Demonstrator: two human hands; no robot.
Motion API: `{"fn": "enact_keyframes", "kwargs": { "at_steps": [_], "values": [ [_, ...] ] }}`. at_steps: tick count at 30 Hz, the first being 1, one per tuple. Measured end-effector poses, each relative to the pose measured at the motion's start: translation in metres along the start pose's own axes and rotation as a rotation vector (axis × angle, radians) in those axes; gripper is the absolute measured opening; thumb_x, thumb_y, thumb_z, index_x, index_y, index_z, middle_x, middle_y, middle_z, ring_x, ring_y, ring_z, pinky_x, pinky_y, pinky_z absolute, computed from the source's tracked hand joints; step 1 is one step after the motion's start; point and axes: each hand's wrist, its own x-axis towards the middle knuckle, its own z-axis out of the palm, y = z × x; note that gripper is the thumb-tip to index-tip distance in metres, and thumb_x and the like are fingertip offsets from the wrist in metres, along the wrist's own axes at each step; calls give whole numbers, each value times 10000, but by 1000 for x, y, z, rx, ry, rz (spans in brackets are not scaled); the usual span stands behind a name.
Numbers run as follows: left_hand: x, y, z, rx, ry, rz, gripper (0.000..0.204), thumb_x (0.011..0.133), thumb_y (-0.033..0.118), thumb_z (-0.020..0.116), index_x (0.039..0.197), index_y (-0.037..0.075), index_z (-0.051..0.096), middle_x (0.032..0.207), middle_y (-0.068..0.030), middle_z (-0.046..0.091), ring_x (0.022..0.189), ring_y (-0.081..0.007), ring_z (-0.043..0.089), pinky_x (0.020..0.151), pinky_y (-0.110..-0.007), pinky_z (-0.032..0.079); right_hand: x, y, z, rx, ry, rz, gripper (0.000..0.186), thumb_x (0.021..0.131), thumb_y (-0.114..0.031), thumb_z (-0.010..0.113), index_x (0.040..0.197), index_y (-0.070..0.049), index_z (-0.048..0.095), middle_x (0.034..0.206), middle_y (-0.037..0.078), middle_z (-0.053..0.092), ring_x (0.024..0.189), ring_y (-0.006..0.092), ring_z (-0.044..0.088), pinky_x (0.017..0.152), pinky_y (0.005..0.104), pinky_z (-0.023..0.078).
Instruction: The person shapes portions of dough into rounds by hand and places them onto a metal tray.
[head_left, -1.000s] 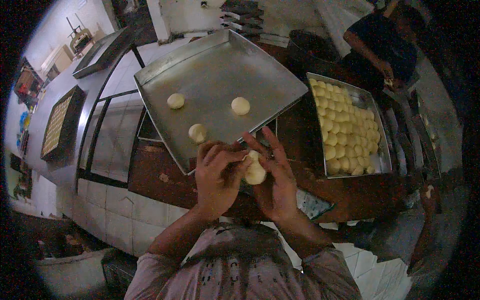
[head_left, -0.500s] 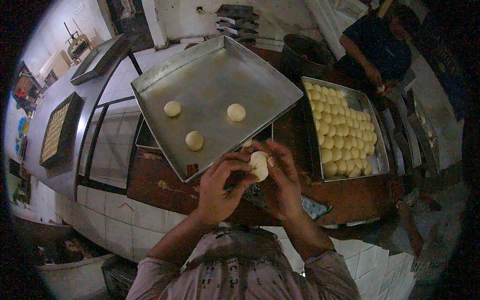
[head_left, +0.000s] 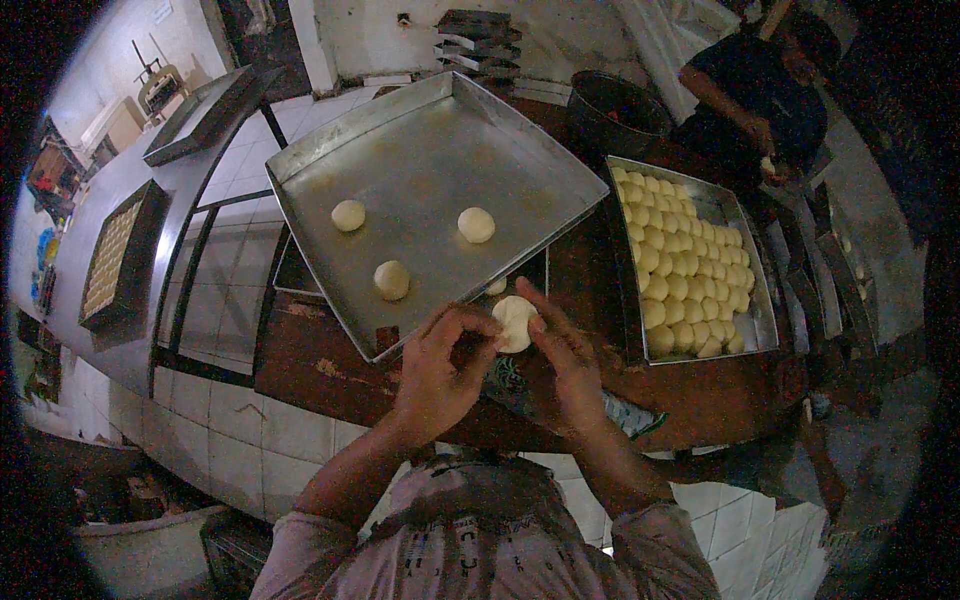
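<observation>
From my end I have the left hand and the right hand just off the near edge of the big metal tray. Between them is a pale piece of dough, off that tray's near edge too. My left-hand grip is narrow, thumb and fingers pinching one side of it; my right thumb presses the other, fingers stretched out behind. On the big tray I see three dough balls, well apart. Right of it, a second tray carries packed rows of dough balls; beyond that big tray's far right side are a dark round pot and a co-worker.
</observation>
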Motion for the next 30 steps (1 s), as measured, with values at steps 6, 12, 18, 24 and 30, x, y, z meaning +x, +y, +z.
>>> {"fn": "enact_keyframes", "kwargs": {
  "at_steps": [6,12,18,24,30],
  "values": [
    [13,15,-11,-173,-70,-77,169,770,30,663,887,20,542,826,-90,588,770,-183,599,685,-292,484,1,-14,-7,-156,-63,27,429,869,-193,537,1272,-59,471,1292,88,477,1184,189,435,1007,323,320],
    [11,-3,-2,-236,58,-281,173,784,50,656,922,22,555,802,-99,591,729,-196,603,671,-287,488,-1,-10,3,61,-42,69,432,886,-158,514,1292,-40,426,1279,99,460,1168,195,442,980,332,356],
    [9,8,2,81,60,90,145,788,45,645,895,14,554,851,-133,587,749,-256,603,649,-312,486,1,-14,3,26,64,-15,403,886,-206,525,1262,-67,478,1280,63,480,1175,187,440,1004,316,322],
    [15,20,-2,-197,58,-64,167,793,53,653,929,33,557,873,-62,594,814,-160,597,681,-278,484,1,-13,-4,55,-59,21,362,911,-198,479,1241,-50,486,1236,83,501,1134,192,468,981,325,348],
    [12,4,-1,-231,25,-307,221,784,58,672,960,19,544,893,-56,591,822,-132,593,722,-256,482,-1,-12,6,34,-29,13,412,911,-204,477,1284,-35,426,1223,107,495,1122,200,468,970,335,359]
  ]
}}
